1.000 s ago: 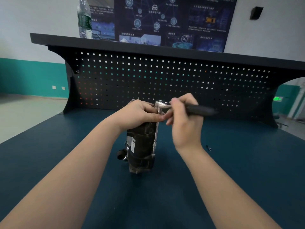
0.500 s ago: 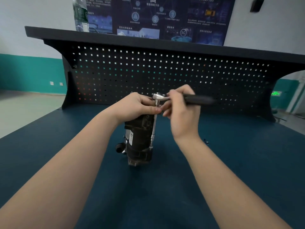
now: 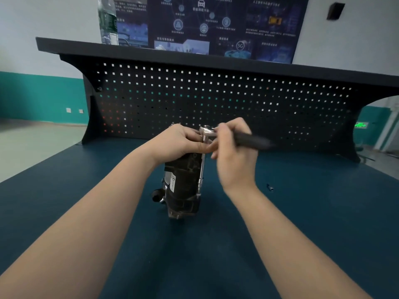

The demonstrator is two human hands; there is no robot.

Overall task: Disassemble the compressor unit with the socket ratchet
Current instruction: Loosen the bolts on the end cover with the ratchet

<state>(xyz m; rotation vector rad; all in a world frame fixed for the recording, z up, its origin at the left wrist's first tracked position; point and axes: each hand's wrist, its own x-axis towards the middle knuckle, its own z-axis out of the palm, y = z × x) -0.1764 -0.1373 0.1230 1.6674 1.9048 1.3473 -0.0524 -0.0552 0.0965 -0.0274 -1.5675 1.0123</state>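
A dark compressor unit stands upright on the blue bench mat, with a white label on its left side. My left hand grips its top end. A socket ratchet with a long chrome extension runs down the unit's right side to a bolt near its lower flange. My right hand holds the ratchet by its black handle, which points to the right and is blurred.
A small loose bolt lies on the mat to the right of my right wrist. A black pegboard with a shelf rises behind the unit. A plastic bottle stands on the shelf at the left.
My right hand has swung the ratchet handle slightly, and now it points a little more toward me. My left hand keeps its hold on the unit's top. My head moved, which shifted the view.
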